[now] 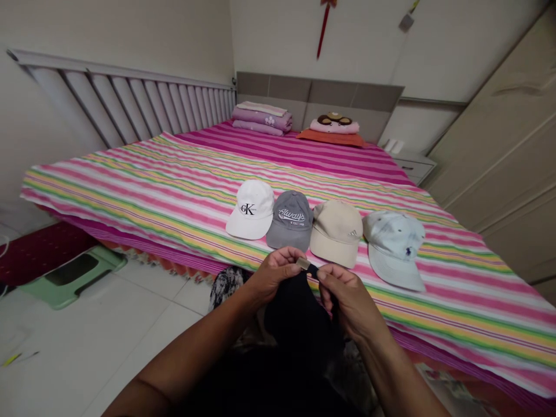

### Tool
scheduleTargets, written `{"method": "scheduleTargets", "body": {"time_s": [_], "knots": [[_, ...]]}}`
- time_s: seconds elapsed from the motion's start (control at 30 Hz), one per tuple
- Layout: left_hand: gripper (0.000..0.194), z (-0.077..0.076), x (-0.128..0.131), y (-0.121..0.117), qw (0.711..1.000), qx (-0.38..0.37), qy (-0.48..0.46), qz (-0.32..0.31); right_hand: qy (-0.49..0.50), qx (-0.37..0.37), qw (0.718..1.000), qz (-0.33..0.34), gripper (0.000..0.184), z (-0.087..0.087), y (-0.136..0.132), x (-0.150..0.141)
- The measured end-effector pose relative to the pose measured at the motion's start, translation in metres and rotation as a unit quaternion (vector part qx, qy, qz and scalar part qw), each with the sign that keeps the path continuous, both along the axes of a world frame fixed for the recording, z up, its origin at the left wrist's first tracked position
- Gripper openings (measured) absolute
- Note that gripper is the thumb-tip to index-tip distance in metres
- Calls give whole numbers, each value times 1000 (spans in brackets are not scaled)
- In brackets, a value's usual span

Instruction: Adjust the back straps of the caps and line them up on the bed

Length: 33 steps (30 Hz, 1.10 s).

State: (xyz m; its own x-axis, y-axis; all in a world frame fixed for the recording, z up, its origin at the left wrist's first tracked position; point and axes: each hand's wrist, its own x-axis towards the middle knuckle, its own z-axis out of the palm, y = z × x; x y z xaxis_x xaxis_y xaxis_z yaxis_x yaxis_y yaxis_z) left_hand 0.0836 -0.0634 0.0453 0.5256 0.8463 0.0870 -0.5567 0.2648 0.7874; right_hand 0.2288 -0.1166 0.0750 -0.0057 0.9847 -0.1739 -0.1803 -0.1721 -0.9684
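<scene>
A black cap (295, 307) is held low in front of me, its back strap up between my hands. My left hand (278, 271) pinches the strap at its metal buckle (303, 264), thumb and fingers closed. On the other side, the fingers of my right hand (345, 292) are closed on the dark strap (312, 270). Just beyond my hands, caps lie in a row on the bed: a white cap (252, 205), a grey cap (290, 220), a beige cap (336, 231) and a pale blue cap (394, 246). Much of the black cap blends into dark clothing.
The caps rest on a striped bedspread (152, 179). Folded purple bedding (263, 119) and a pink pillow (334, 126) sit by the headboard (282, 90). A green stool (72, 278) stands on the tiled floor at left. A nightstand (412, 165) is at the far right.
</scene>
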Motion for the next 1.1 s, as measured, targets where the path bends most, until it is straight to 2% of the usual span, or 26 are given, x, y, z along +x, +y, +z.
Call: {"method": "scheduleTargets", "body": {"time_s": [0.27, 0.67, 0.87, 1.1], "knots": [[28, -1, -1, 0, 999, 25, 36, 1, -26, 9, 1000, 5, 28, 0, 4, 1], [24, 1, -1, 0, 996, 84, 32, 3, 50, -2, 998, 41, 24, -3, 4, -4], [24, -2, -2, 0, 995, 85, 44, 12, 60, -24, 997, 50, 22, 0, 3, -2], [24, 0, -2, -1, 995, 81, 49, 24, 103, -13, 994, 36, 22, -2, 2, -4]]}}
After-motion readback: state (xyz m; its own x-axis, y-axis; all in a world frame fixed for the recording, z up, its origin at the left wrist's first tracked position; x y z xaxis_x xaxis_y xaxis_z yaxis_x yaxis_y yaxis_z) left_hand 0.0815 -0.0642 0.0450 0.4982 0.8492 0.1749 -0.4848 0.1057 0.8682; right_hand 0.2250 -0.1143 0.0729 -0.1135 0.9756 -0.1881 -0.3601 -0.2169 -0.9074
